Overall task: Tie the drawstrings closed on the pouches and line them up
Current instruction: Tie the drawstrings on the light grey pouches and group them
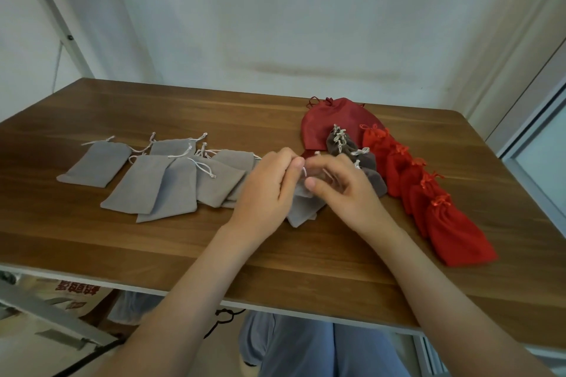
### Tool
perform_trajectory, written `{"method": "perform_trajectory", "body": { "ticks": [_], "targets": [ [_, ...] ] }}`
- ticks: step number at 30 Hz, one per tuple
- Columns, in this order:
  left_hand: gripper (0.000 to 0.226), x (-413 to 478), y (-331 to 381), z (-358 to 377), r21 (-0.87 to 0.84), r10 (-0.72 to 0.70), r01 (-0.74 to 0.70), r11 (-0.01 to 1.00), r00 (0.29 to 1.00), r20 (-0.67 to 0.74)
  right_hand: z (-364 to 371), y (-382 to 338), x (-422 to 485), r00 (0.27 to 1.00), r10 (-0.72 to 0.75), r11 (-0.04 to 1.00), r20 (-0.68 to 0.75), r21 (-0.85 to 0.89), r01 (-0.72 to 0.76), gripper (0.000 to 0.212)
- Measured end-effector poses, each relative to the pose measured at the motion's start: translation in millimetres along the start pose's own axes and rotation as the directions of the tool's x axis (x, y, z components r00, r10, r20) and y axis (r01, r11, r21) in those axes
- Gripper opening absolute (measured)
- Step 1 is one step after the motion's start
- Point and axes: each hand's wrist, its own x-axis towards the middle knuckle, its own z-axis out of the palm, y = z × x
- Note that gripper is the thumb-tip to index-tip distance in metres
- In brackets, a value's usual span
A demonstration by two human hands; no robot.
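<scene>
Room: I sit at a brown wood-grain bench pushed against a plain white wall; a white metal frame slants up at the far left.
Pouch in work: a light grey fabric pouch lies at the middle of the bench, its bottom pointing toward me and its mouth lifted between my hands.
Left hand: my left hand sits on the pouch's left side, fingers curled, thumb and fingertips pinching the cream drawstring at the mouth.
Right hand: my right hand faces it, just beside it, fingers curled in over the pouch's neck and the thumb pressed on the grey cloth; the fingertips are blurred, so I cannot tell the exact hold on the cord.
Untied stock: a heap of flat grey pouches overlaps left of my left hand, cords loose, with a single grey pouch lying apart at the far left.
Finished grey row: darker grey tied pouches overlap in a line just beyond my right hand.
Red row: bright red tied pouches overlap in a longer line right of the grey row, touching it.
Large bag: a dark red drawstring bag lies at the far end of both rows.
Below the bench: my blue-grey trousers show under the near edge.
</scene>
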Motion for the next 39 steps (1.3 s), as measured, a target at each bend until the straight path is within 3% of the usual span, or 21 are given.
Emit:
{"method": "perform_trajectory", "body": {
  "ticks": [3,7,12,16,21,24,27,28,30,33,36,39],
  "targets": [
    [0.031,8,6,-5,0.206,-0.039,0.040,0.978,0.999,-0.008,2,3,-2,0.998,0.056,0.998,0.004,-0.024,-0.056,0.024],
    [0.035,11,24,-5,0.336,-0.167,0.182,0.924,0.983,-0.075,4,2,-2,0.999,0.036,0.999,-0.010,0.014,-0.035,0.018],
    [0.030,15,46,5,0.526,-0.305,0.276,0.804,0.952,-0.034,7,-1,-5,0.999,-0.009,0.993,0.033,0.121,0.005,0.012],
    [0.027,11,49,16,0.324,-0.366,0.368,0.872,0.928,-0.072,7,-4,-3,0.996,0.057,0.961,-0.062,0.276,-0.038,0.014],
    [0.036,-1,35,27,0.059,-0.407,0.422,0.905,0.897,-0.175,7,-4,0,0.968,0.252,0.807,0.019,0.548,-0.221,0.013],
    [0.025,-3,34,27,-0.090,-0.371,0.364,0.927,0.925,-0.078,-2,-8,4,0.937,0.341,0.625,0.072,0.727,-0.283,0.017],
    [0.020,-1,35,26,-0.106,-0.343,0.344,0.933,0.939,0.029,-10,-9,7,0.919,0.375,0.485,0.119,0.820,-0.304,0.015],
    [0.022,0,33,25,-0.082,-0.377,0.380,0.921,0.925,0.050,-10,-8,7,0.921,0.371,0.502,0.118,0.809,-0.306,0.013],
    [0.028,2,27,25,-0.046,-0.469,0.474,0.879,0.879,0.080,-5,-6,8,0.929,0.361,0.635,0.084,0.708,-0.311,0.011],
    [0.030,-3,18,26,-0.012,-0.524,0.525,0.851,0.850,0.054,3,1,7,0.956,0.292,0.897,-0.034,0.356,-0.261,0.011],
    [0.032,-7,17,28,-0.034,-0.494,0.494,0.869,0.869,-0.003,7,6,4,0.976,0.200,0.976,-0.090,0.110,-0.190,0.005],
    [0.034,-8,18,27,-0.025,-0.441,0.441,0.897,0.897,-0.031,9,5,1,0.988,0.133,0.991,-0.082,0.034,-0.131,0.010]
  ]
}}
